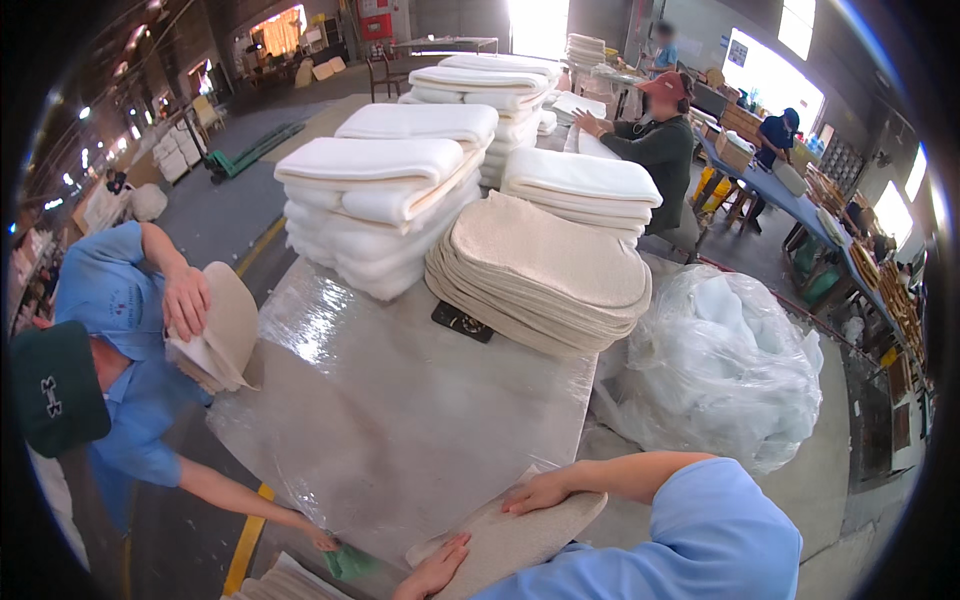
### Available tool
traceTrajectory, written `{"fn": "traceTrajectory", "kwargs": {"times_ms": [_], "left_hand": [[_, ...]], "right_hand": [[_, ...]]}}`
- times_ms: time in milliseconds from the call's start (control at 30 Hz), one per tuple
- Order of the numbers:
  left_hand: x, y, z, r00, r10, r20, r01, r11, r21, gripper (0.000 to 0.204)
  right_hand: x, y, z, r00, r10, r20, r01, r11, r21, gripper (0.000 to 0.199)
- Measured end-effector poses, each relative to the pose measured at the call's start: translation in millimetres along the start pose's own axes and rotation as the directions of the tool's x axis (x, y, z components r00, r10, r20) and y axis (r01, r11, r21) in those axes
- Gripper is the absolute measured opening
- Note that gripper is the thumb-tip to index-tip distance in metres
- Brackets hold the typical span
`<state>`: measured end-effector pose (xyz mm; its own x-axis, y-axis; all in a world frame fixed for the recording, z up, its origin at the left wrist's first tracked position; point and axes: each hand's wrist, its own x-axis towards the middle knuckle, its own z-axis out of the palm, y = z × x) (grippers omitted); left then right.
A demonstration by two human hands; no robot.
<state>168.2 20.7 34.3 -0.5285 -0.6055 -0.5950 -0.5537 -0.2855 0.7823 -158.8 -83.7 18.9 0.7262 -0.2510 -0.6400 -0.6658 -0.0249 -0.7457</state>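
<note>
From overhead, the person's left hand [435,570] and right hand [538,492] press flat, fingers released, on one beige felt pad [510,540] at the plastic-wrapped surface [400,420] edge, a tall pad stack [545,275] untouched beyond.

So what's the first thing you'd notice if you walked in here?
Probably the tall stacks of white foam pads piled at the far end of the plastic-wrapped table, with a pile of beige felt pieces next to them. Close up, the person's left hand and right hand press on one beige piece at the table's near edge. A big clear bag of white stuffing sits to the right.
</note>
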Motion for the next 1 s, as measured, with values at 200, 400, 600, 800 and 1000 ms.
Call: {"fn": "traceTrajectory", "kwargs": {"times_ms": [200,400,600,800,1000], "left_hand": [[-44.3,-42.2,-4.3,0.964,-0.172,-0.204,0.143,0.978,-0.150,0.057],[-108.8,-75.7,27.4,0.717,-0.413,-0.561,0.089,0.853,-0.514,0.055],[-82.5,-9.8,19.2,0.727,-0.375,-0.575,-0.223,0.663,-0.714,0.056],[-61.5,40.7,36.2,0.811,-0.209,-0.546,-0.231,0.744,-0.627,0.059],[-55.5,43.1,52.4,0.915,0.351,-0.198,-0.339,0.404,-0.850,0.057]], "right_hand": [[-91.0,28.2,3.4,0.855,0.359,-0.375,-0.138,0.854,0.502,0.062],[-152.3,7.4,113.4,0.734,0.552,-0.396,0.287,0.275,0.917,0.090],[-131.8,-24.0,124.4,0.539,0.539,-0.647,0.677,0.179,0.714,0.077],[-147.8,-98.8,50.0,0.262,0.317,-0.911,0.960,0.007,0.279,0.072],[-170.3,-110.0,50.2,0.346,0.086,-0.934,0.917,0.180,0.356,0.081]]}}
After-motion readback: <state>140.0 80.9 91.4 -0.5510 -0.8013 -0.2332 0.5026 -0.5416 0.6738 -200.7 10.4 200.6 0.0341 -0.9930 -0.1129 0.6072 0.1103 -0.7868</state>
